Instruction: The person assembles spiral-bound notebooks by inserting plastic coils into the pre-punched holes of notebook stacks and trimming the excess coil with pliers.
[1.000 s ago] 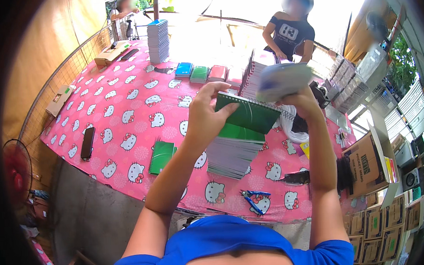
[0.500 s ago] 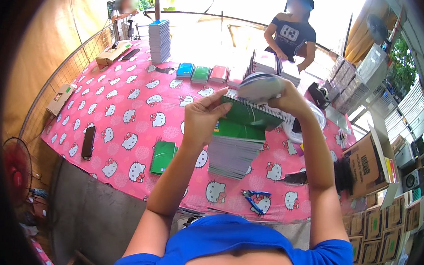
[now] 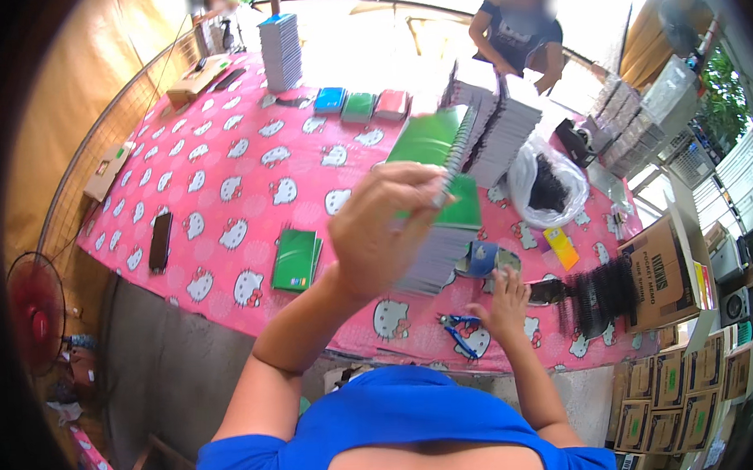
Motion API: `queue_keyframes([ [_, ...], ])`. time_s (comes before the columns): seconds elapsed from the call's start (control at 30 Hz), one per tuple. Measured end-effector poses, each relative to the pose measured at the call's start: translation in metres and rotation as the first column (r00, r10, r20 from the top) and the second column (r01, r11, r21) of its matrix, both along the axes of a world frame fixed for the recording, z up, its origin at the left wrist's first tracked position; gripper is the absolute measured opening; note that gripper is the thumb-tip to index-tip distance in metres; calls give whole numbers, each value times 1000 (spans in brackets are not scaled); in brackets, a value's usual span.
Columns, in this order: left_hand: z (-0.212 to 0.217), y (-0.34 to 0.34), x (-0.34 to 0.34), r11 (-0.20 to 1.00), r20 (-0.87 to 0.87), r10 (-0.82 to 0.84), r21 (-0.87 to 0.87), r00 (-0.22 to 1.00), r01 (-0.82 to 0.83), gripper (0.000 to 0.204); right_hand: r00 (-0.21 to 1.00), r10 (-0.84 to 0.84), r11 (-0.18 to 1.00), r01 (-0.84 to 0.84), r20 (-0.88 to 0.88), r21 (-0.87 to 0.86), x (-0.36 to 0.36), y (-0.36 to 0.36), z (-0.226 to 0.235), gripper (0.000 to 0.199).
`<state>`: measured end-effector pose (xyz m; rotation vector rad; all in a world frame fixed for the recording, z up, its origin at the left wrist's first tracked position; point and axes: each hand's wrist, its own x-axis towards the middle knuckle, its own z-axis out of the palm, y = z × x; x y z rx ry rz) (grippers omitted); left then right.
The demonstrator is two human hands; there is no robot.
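Observation:
A green spiral notebook [image 3: 429,139] is raised above the table, its wire-bound edge pinched by my left hand [image 3: 380,226]. Behind that hand rises a stack of notebooks [image 3: 432,262] with a green cover on top. My right hand [image 3: 508,312] is low over the tablecloth, fingers spread, holding nothing visible. Close to its thumb lie blue-handled pliers [image 3: 461,336], jaws apart. Just beyond its fingertips is a small blue and tan object [image 3: 483,258] whose kind I cannot make out. Black wire spirals [image 3: 598,297] lie bunched to its right.
A pink patterned tablecloth [image 3: 211,284] covers the table. Tall paper stacks [image 3: 506,133] and a white plastic bag [image 3: 551,185] stand beyond my hands. A cardboard box [image 3: 664,277] is at the right, a phone [image 3: 160,243] at the left. A person [image 3: 515,40] stands across the table.
My right hand has left the notebook and dropped toward the pliers. The notebook, held only by my left hand now, has turned so its wire edge faces right.

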<state>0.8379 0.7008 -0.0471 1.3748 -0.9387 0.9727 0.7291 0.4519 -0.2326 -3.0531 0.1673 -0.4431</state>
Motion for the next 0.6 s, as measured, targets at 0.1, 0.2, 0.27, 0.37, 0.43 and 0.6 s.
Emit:
queue_keyframes([
  [0.1, -40, -13, -3, 979, -21, -32, 202, 999, 35, 24, 983, 157, 970, -136, -92, 202, -43, 31, -30, 71],
  [0.2, -44, -22, -15, 989, -159, -14, 144, 987, 37, 26, 985, 90, 963, -48, -150, 265, -55, 28, -38, 58],
  [0.27, -42, -21, -17, 994, -191, -6, 103, 982, 26, 26, 997, 43, 738, 11, -63, 675, -48, 32, -5, 45],
  [0.37, -48, -12, -8, 990, -154, -47, 127, 987, 67, 25, 948, 96, 620, -295, 303, 727, -31, 62, 108, 45],
  [0.43, -45, -12, -9, 989, -136, -50, 131, 989, 68, 25, 844, 199, 739, -464, 499, 489, -16, 64, 145, 46],
  [0.6, -40, -14, -10, 988, -121, -54, 135, 991, 70, 25, 833, 267, 788, -478, 485, 387, 3, 72, 169, 46],
])
